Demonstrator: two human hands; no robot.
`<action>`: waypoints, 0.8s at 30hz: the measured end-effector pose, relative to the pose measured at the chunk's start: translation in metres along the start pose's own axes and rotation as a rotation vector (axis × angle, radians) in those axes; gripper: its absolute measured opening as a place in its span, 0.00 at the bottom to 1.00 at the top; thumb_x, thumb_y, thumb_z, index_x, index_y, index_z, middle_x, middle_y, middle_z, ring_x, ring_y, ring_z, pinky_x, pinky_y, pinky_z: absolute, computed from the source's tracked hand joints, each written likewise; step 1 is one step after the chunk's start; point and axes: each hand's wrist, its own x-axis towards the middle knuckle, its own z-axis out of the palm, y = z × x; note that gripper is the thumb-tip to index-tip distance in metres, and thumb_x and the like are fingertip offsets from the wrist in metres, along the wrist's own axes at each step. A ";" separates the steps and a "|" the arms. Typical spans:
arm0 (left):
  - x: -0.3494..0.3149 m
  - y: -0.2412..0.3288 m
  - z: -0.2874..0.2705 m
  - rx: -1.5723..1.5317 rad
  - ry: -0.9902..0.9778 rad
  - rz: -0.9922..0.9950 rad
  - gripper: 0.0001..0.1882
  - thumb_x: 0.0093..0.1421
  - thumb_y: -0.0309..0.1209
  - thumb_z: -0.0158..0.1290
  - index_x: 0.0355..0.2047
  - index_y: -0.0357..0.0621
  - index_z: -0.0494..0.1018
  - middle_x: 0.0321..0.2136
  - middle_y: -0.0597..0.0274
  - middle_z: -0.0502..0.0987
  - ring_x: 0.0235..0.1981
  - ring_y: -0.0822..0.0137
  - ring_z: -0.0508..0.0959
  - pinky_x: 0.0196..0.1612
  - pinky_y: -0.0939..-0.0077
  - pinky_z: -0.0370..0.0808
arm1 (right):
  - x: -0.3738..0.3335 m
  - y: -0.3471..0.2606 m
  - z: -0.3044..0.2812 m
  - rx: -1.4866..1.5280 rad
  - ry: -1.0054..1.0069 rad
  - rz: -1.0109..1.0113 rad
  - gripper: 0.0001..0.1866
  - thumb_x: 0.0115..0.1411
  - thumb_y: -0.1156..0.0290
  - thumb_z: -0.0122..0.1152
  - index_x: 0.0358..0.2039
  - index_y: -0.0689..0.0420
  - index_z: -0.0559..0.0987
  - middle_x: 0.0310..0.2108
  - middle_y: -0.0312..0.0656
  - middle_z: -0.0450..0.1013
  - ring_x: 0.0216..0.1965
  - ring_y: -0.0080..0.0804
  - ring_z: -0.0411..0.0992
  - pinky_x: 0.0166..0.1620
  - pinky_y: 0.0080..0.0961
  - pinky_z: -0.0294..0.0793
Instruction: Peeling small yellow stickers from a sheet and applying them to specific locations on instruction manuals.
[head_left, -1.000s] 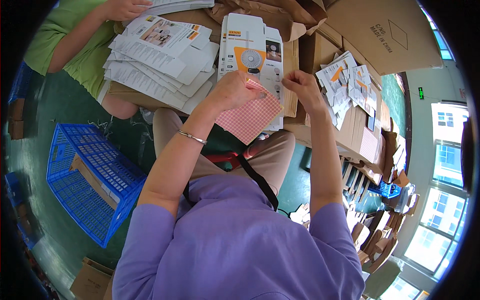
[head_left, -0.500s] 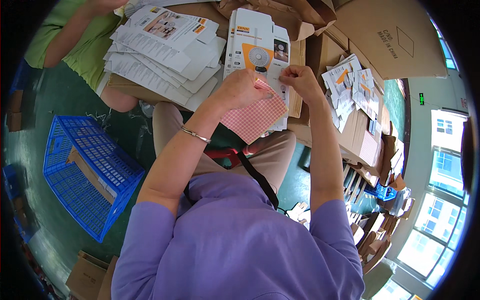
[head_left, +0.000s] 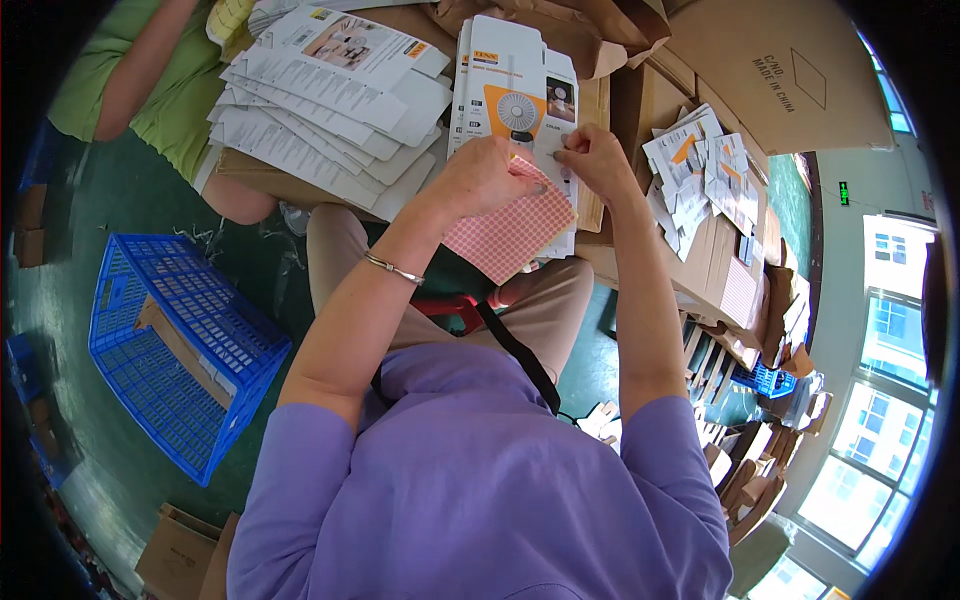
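My left hand is closed on a sheet of pink-and-white gridded stickers, which hangs tilted over my lap. Beyond it lies a stack of flat printed cartons with a white fan pictured on the top one. My right hand is pinched, thumb against forefinger, above the right edge of that stack. Whatever sits between its fingertips is too small to make out. To the left, a fanned pile of flat white cartons rests on a cardboard box.
A blue plastic crate stands on the green floor at left. A co-worker's arm and green clothing are at upper left. More flat cartons lie on a box at right, below a large open cardboard box. Brown paper is crumpled behind.
My right hand has shifted slightly up and left over the carton stack. My left hand and the sheet stay almost still. A yellow item has come into view by the co-worker's hand.
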 end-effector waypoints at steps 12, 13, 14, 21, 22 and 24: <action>-0.008 0.013 -0.009 -0.018 -0.047 -0.034 0.14 0.48 0.38 0.61 0.32 0.44 0.79 0.25 0.49 0.79 0.29 0.56 0.79 0.37 0.68 0.75 | -0.028 -0.018 -0.012 0.459 0.091 0.337 0.14 0.55 0.63 0.64 0.22 0.60 0.74 0.16 0.34 0.68 0.15 0.20 0.65 0.19 0.17 0.67; -0.007 0.011 -0.008 -0.014 -0.047 -0.031 0.14 0.48 0.38 0.61 0.32 0.44 0.79 0.25 0.49 0.79 0.29 0.56 0.79 0.37 0.68 0.75 | -0.028 -0.017 -0.013 0.474 0.044 0.355 0.14 0.55 0.63 0.64 0.21 0.60 0.74 0.16 0.33 0.68 0.15 0.19 0.64 0.18 0.17 0.65; -0.008 0.010 -0.009 -0.080 -0.038 -0.030 0.14 0.48 0.38 0.62 0.32 0.43 0.79 0.24 0.51 0.79 0.28 0.59 0.79 0.36 0.70 0.74 | -0.027 -0.017 -0.013 0.487 -0.006 0.371 0.14 0.56 0.63 0.64 0.21 0.59 0.74 0.17 0.33 0.68 0.14 0.18 0.62 0.18 0.17 0.63; -0.012 0.002 -0.013 -0.278 -0.001 -0.003 0.15 0.49 0.39 0.62 0.33 0.43 0.79 0.24 0.56 0.80 0.26 0.64 0.79 0.33 0.73 0.73 | -0.026 0.020 -0.047 0.866 0.324 0.173 0.13 0.56 0.64 0.63 0.30 0.63 0.78 0.22 0.33 0.72 0.21 0.17 0.66 0.23 0.16 0.64; -0.008 0.009 -0.010 -0.282 -0.019 0.016 0.15 0.49 0.39 0.62 0.33 0.43 0.79 0.24 0.56 0.80 0.26 0.64 0.79 0.33 0.73 0.73 | -0.021 0.065 -0.068 0.837 0.443 0.170 0.13 0.56 0.64 0.62 0.32 0.63 0.78 0.26 0.34 0.73 0.24 0.19 0.69 0.26 0.17 0.68; -0.013 0.009 -0.012 -0.205 0.024 -0.038 0.14 0.51 0.37 0.62 0.30 0.38 0.78 0.22 0.65 0.79 0.24 0.76 0.74 0.31 0.80 0.71 | -0.029 0.069 -0.091 0.854 0.570 0.324 0.19 0.56 0.59 0.62 0.33 0.66 0.78 0.27 0.40 0.75 0.26 0.23 0.72 0.29 0.21 0.71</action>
